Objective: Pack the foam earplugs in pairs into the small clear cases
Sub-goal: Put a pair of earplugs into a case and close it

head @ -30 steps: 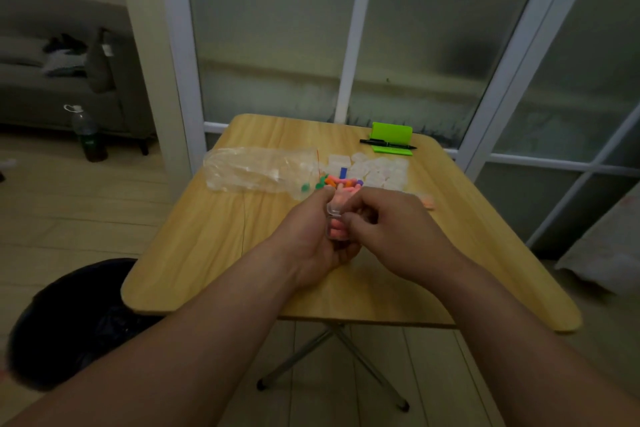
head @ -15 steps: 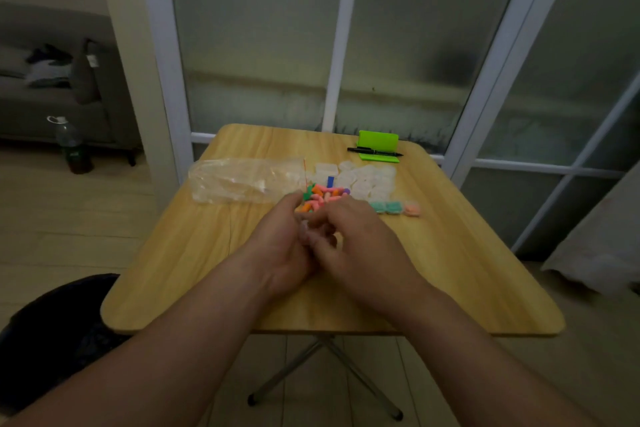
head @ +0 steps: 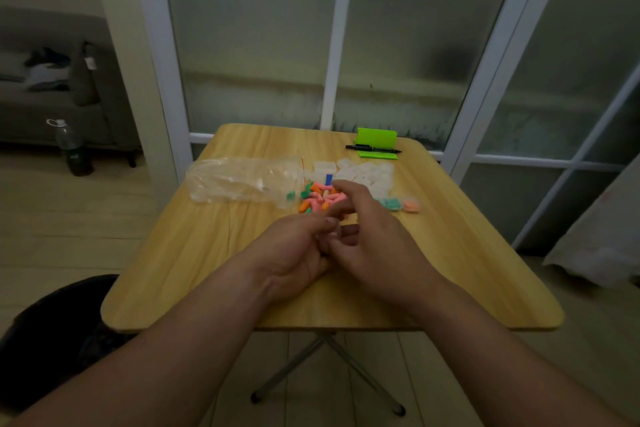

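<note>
- A black bin is standing on the floor off the near left corner of the tabletop. A dark bottle is standing farther back on the floor, in front of a grey sofa.
- A clear plastic bag is lying on its side by the left edge of the tabletop, beyond mid-depth, with its mouth facing right.
- The foam earplugs, orange, pink and green, are lying in a loose pile at the mouth of the bag, near the centre of the tabletop. A small blue piece is showing at the far side of the pile.
- The left hand is hanging over the centre of the tabletop, on the near side of the pile, with its fingers curled inward.
- The right hand is touching the left hand at the fingertips, so the hands are together. Its loosely bent fingers are reaching over the near edge of the pile. Whether either hand is gripping anything cannot be told.
- The clear cases are lying in a cluster just beyond and to the right of the pile, toward the far edge.
- A teal-filled case and an orange-filled case are lying side by side, just right of the right hand's fingers.
- A green stand is standing at the far edge, right of centre, and a black pen is lying across its front.
</note>
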Action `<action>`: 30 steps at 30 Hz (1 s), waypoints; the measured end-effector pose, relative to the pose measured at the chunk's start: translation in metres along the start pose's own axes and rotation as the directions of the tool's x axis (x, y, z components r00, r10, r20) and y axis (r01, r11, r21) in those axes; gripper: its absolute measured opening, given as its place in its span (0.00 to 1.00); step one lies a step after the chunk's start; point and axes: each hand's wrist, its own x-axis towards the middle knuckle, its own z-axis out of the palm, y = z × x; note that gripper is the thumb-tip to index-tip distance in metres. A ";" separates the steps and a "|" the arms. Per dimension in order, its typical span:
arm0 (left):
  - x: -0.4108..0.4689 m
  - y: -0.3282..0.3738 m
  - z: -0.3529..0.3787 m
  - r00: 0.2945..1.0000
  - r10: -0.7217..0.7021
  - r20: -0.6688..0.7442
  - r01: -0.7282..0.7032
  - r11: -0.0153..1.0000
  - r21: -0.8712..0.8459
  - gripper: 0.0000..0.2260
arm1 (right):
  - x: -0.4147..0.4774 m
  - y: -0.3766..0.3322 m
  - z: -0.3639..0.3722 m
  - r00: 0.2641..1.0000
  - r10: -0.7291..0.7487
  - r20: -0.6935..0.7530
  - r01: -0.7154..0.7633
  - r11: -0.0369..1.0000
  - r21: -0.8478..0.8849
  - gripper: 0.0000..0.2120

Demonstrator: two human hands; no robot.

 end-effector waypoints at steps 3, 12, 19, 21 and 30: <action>0.003 0.000 0.004 1.000 0.027 -0.006 -0.027 0.999 -0.017 0.17 | -0.006 0.005 -0.004 0.999 -0.016 -0.048 0.011 0.996 -0.094 0.28; 0.017 -0.015 0.027 0.981 0.125 -0.150 -0.116 0.991 0.069 0.14 | -0.017 0.001 -0.004 0.971 0.051 -0.233 -0.113 0.958 -0.262 0.09; 0.017 -0.024 0.045 0.997 0.039 -0.067 -0.034 0.996 0.082 0.10 | -0.018 0.016 -0.020 0.945 0.169 -0.280 -0.225 0.957 -0.182 0.06; 0.017 -0.024 0.048 0.995 0.026 -0.093 -0.018 0.996 0.084 0.11 | -0.011 0.033 -0.032 0.921 0.225 -0.317 -0.288 0.943 -0.169 0.07; 0.033 -0.012 0.048 0.983 0.084 -0.161 -0.086 0.996 -0.010 0.14 | 0.014 0.128 -0.066 0.779 0.452 -0.436 -0.559 0.814 -0.155 0.09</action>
